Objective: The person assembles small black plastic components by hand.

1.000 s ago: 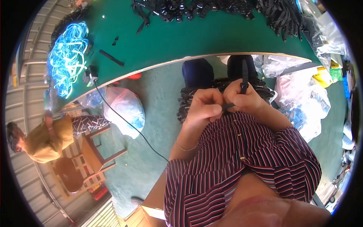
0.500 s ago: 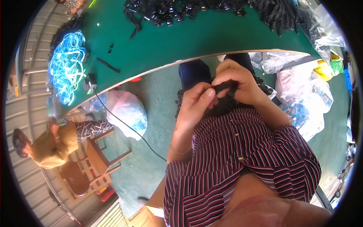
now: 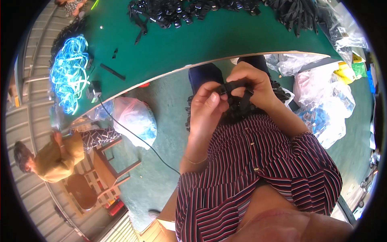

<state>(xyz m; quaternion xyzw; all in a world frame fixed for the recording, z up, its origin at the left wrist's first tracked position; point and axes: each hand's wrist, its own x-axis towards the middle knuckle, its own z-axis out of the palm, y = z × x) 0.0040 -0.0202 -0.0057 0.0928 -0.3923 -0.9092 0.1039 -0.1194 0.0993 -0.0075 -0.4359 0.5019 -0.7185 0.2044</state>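
My left hand [image 3: 207, 111] and my right hand [image 3: 250, 82] meet in front of my chest, just below the edge of the green table [image 3: 193, 44]. Both pinch a small black strap piece with a buckle [image 3: 234, 86], left fingers on its left end, right fingers wrapped over its right end. More black pieces lie heaped in my lap [image 3: 242, 107] under the hands. A long pile of black straps and buckles [image 3: 189, 10] runs along the far side of the table.
A coil of glowing blue cord [image 3: 68, 76] lies at the table's left end, with a black adapter [image 3: 93, 90] and cable trailing to the floor. Plastic bags [image 3: 135, 119] sit on the floor, more bags [image 3: 326, 101] at right. Another person [image 3: 52, 159] sits at lower left.
My hands have risen and drawn closer to the table edge, still working the black piece. The view has tilted so more of the table's far side shows.
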